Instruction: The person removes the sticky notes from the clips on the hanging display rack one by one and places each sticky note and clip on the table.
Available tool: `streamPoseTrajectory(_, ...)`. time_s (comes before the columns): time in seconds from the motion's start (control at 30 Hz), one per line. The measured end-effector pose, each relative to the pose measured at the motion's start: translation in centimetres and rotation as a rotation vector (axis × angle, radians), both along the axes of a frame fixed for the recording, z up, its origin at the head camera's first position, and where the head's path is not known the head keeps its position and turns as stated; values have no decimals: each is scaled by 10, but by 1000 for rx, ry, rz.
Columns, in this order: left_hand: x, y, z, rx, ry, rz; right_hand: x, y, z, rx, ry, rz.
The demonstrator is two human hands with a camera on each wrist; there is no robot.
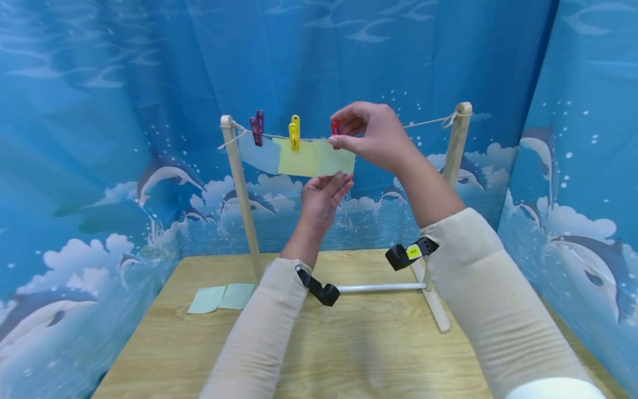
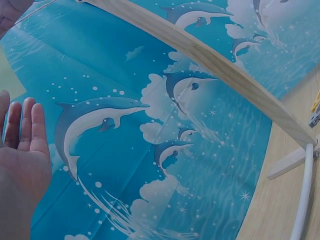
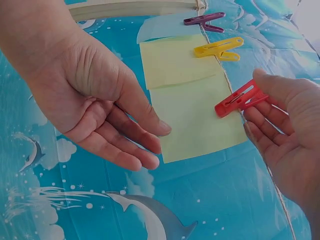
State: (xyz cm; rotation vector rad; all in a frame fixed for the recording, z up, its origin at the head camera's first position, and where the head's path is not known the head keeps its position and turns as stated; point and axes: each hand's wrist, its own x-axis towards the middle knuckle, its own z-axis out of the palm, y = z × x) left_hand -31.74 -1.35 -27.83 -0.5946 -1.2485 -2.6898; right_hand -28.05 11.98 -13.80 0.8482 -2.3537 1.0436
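Observation:
My right hand (image 1: 374,133) pinches a red clothespin (image 3: 235,102) between thumb and fingers. The clothespin's jaws lie over the cord and the top edge of a pale green paper note (image 3: 195,120). Just below that note is my left hand (image 1: 321,202), fingers fairly straight and thumb apart from them. The thumb tip overlaps the note's lower edge in the right wrist view; whether it touches I cannot tell. Along the cord (image 1: 418,124), a yellow clothespin (image 1: 294,133) sits on a yellow note (image 1: 299,160), and a purple clothespin (image 1: 257,127) on a light blue note (image 1: 260,154).
Two wooden posts (image 1: 240,188) carry the cord, joined low down by a white rod (image 1: 381,287). Two pale green notes (image 1: 206,300) lie on the wooden table (image 1: 349,338) at left. Part of a yellow clothespin (image 2: 316,102) shows at the left wrist view's right edge.

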Motion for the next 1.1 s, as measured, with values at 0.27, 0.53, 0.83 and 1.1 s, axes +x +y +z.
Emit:
streamPoseTrajectory(0.27,2,-2,-4,26,-21,-25,3,2,-6,-46,84,-44)
streamPoseTrajectory(0.53,6,-7,-6,-22,-14,-24,4,7,-11,-202,228,-53)
streamPoseTrajectory(0.83,9,-10,-10,-165,34,18,7,12,-10,-438,284,-10)
streamPoseTrajectory(1.1,14,-13,-16,-229,18,4,11,21,-13,-548,261,57)
